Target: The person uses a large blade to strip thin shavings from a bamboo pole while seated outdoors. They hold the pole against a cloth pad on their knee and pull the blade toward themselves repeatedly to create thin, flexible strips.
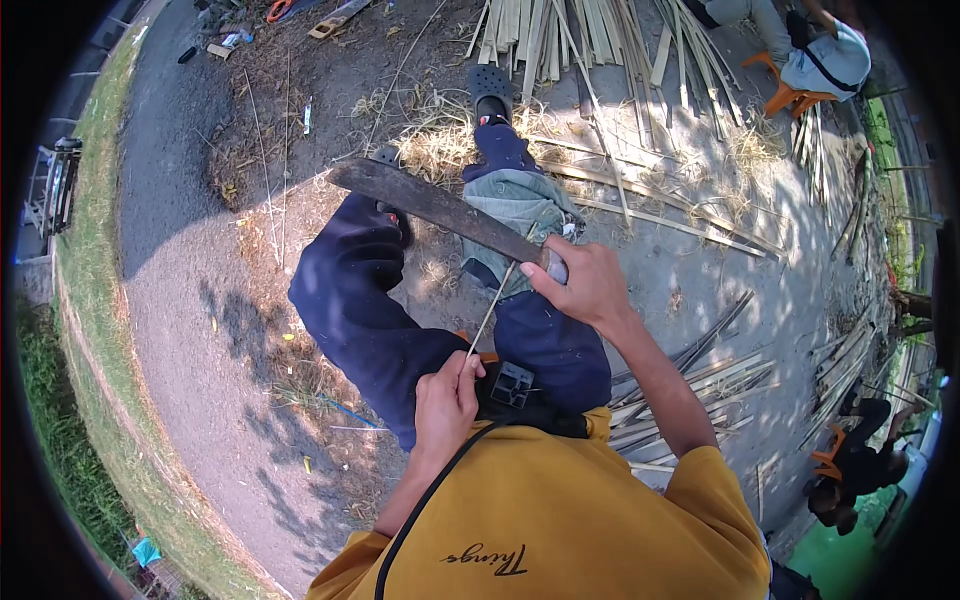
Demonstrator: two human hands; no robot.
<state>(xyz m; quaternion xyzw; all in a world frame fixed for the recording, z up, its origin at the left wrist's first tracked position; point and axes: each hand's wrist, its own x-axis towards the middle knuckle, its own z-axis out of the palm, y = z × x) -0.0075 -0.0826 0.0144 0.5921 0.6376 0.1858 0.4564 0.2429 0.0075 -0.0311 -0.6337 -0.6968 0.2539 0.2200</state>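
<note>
Over the lap of the seated person, the right hand point(585, 285) is wrapped round the handle of a long dark blade point(435, 208), which slants up to the left above the knees. The left hand point(447, 400) pinches the near end of a thin bamboo sliver point(492, 310), whose far end meets the blade by the handle, above a grey-green cloth point(520, 205) on the right thigh. Split bamboo strips point(590, 40) lie on the ground ahead.

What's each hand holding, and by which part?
Right hand grips a machete by its handle end, blade pointing up-left. Left hand pinches a thin bamboo sliver at its near end; its far end meets the blade.
</note>
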